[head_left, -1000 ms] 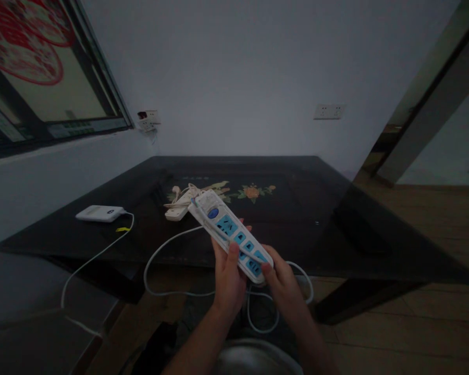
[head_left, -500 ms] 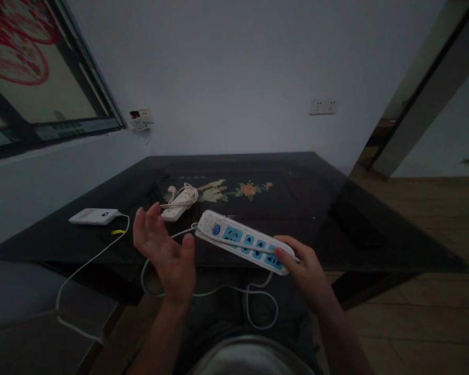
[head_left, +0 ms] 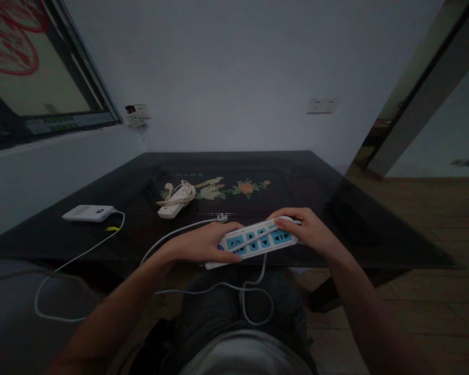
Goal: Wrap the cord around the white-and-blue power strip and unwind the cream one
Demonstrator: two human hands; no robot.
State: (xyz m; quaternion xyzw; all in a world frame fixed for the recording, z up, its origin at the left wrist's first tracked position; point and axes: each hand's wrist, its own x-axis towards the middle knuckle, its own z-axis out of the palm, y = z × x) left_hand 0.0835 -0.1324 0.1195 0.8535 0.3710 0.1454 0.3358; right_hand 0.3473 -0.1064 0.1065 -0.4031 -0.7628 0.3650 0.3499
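Note:
A white power strip with blue sockets (head_left: 258, 240) lies level at the near edge of the dark glass table (head_left: 305, 177), held at both ends. My left hand (head_left: 203, 245) grips its left end, fingers wrapped over the top. My right hand (head_left: 310, 232) is closed on its right end. The strip's white cord (head_left: 234, 286) runs across the sockets, hangs in loops over my lap and curves left, with its plug (head_left: 221, 217) resting on the table just beyond the strip.
A second white strip wound in its own cord (head_left: 175, 199) lies further back on the table. A small white device (head_left: 88, 212) with a cable sits at the left. Wall sockets (head_left: 321, 105) are behind, a dark window frame at the upper left.
The strip has swung from tilted upright to level and lower, near the table edge. My left hand, off the strip and spread half a second ago, now grips its left end.

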